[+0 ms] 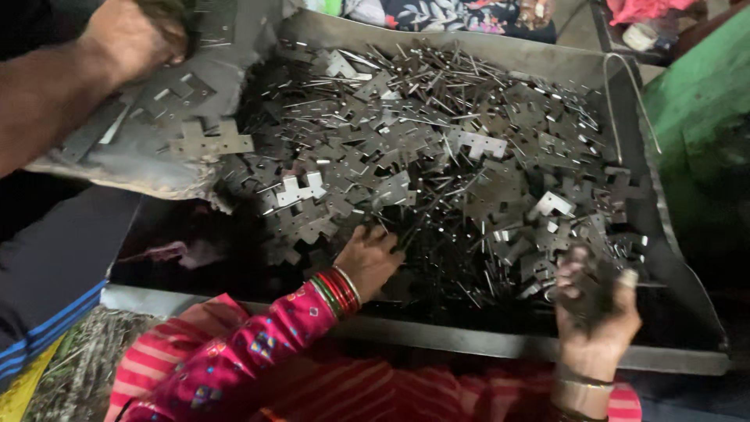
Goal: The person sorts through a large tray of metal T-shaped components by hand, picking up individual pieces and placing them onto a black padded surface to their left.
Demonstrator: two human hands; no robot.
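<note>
Hundreds of flat metal stampings [437, 156] and thin pins are lying heaped in a large steel tray [672, 234], their shapes blurring together. We are pressing our left hand [369, 262] half-open onto the pile, while our right hand [598, 301] is curling around a dark handful of stampings. Another person's arm [70, 78], cut off at top left, is tipping a grey sack [141, 148].

One metal tray [687, 312] was seen, heaped with flat metal brackets [437, 164] too many to be counted. Three hands were counted: left hand [367, 262], right hand [598, 309], another person's hand [133, 35] at eleven o'clock.
</note>
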